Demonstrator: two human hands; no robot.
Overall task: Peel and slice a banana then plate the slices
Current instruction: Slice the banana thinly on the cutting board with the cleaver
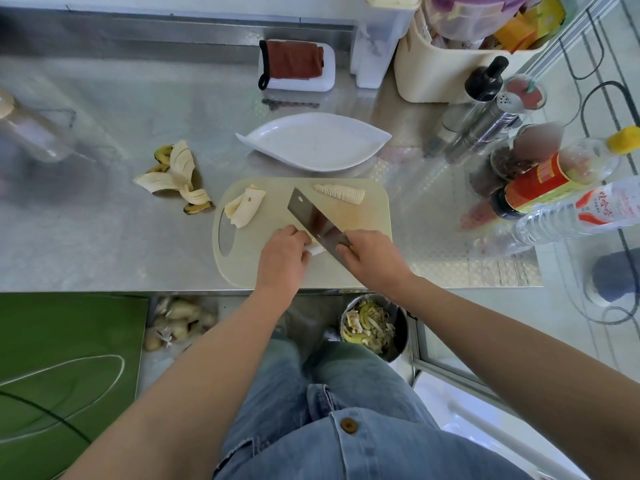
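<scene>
Left hand is down on the banana piece, fingers curled over it and pinning it to the cutting board; only the pale cut end peeks out, right against the blade. Right hand is wrapped tight round the handle of the cleaver, whose blade runs diagonally across the board with its tip pointing to the far left, edge at the banana's end.

At the board's far edge lies a neat row of slices, fanned like fallen dominoes. Over at the far left corner, two peeled chunks wait just above the handle slot. Bare board shows between those chunks and the blade.

The board's near edge sits almost flush with the front lip of the steel counter, so there's little margin that side. Just beyond the far edge is the white leaf-shaped plate. The peel sprawls on the counter left of the board, near its corner, with open steel beyond it. The right side is tighter: bottles and shakers crowd near the board's right edge. Below the counter stands a bin of scraps.
</scene>
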